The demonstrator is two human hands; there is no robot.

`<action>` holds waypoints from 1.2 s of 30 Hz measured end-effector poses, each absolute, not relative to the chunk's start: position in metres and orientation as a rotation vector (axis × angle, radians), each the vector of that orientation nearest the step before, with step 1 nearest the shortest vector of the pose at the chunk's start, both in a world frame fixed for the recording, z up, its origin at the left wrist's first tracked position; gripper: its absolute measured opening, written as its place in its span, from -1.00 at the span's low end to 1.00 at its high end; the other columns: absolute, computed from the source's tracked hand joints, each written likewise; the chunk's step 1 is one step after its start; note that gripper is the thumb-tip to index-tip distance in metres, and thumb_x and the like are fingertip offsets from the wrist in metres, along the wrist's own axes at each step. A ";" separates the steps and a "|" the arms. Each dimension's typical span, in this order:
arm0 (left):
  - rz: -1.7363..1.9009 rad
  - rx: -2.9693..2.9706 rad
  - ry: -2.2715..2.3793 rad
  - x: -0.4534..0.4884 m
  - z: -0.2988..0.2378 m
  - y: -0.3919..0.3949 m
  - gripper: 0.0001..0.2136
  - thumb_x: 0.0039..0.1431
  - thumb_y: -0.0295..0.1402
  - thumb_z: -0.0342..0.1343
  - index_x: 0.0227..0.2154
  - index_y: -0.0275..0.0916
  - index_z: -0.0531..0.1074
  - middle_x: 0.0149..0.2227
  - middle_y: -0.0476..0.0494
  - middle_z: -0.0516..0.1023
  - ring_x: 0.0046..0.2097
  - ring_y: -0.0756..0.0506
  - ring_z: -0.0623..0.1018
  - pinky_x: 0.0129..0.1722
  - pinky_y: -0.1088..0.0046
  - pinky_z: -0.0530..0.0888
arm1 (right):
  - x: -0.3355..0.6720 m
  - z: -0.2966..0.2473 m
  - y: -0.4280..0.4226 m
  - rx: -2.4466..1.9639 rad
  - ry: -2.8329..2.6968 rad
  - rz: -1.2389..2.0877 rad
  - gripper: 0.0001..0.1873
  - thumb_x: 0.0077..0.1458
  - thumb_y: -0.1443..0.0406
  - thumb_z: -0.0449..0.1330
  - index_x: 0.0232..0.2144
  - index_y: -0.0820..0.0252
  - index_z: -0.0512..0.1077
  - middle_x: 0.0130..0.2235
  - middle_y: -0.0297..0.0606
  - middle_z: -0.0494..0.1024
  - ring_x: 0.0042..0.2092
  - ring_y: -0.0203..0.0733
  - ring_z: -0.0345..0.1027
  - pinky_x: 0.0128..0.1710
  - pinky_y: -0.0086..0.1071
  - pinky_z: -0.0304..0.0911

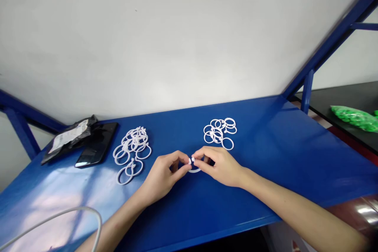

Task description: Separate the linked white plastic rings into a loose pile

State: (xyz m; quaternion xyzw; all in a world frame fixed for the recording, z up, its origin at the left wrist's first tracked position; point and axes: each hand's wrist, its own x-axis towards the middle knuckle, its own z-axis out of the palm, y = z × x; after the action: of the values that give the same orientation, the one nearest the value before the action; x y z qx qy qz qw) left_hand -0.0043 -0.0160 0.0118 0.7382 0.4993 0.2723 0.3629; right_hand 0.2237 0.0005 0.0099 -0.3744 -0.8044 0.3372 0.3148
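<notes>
While both hands meet low over the blue table, the positions read:
Held item: white ring, between the two hands, split ends uppermost.
Grip, left hand: fingertips closed on the ring's left end.
Grip, right hand: fingertips closed on its right end.
Split axis: left to right, with both hands equally near.
Nearby stock: right pile just beyond the right hand, left pile farther off.

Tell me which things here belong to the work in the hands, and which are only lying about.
Belong to the work: the white ring, pinched at its ends by the left hand and the right hand; the left pile of rings; the right pile of rings.

Lying about: the black phone; the black bag beside it; the green bag on the dark bench; the white cable.
</notes>
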 end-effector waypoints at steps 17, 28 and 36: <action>0.944 1.948 1.253 0.000 0.008 -0.019 -0.90 0.25 -0.27 0.26 -0.31 -0.11 0.65 -0.42 0.06 0.64 -0.51 0.05 0.42 -0.46 0.58 0.38 | 0.222 0.005 -0.001 -0.861 -2.318 0.575 -0.79 0.41 0.22 0.13 -0.17 0.16 0.55 -0.23 -0.29 0.67 -0.30 -0.24 0.55 -0.30 -0.41 0.34; 1.110 2.186 1.093 0.004 0.004 -0.027 -0.97 0.25 -0.41 0.28 -0.28 -0.16 0.61 -0.41 0.04 0.65 -0.51 0.07 0.50 -0.49 0.63 0.42 | 0.227 0.006 -0.004 -0.701 -2.487 0.246 -0.70 0.48 0.27 0.00 -0.20 0.24 0.50 -0.27 -0.26 0.61 -0.34 -0.26 0.49 -0.31 -0.38 0.31; 1.036 2.251 1.037 0.001 -0.001 -0.025 -0.96 0.30 -0.43 0.22 -0.25 -0.17 0.56 -0.34 0.03 0.67 -0.44 0.05 0.58 -0.42 0.60 0.47 | 0.226 0.005 -0.004 -0.688 -2.507 0.207 -0.71 0.47 0.26 0.00 -0.22 0.20 0.49 -0.29 -0.27 0.61 -0.36 -0.26 0.49 -0.33 -0.38 0.31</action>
State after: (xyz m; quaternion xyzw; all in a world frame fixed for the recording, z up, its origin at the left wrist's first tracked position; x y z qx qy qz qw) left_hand 0.0008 -0.0254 -0.0013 0.8163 0.3761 0.3758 0.2257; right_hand 0.2264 -0.0044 0.0047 -0.2545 -0.9273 0.0764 0.2636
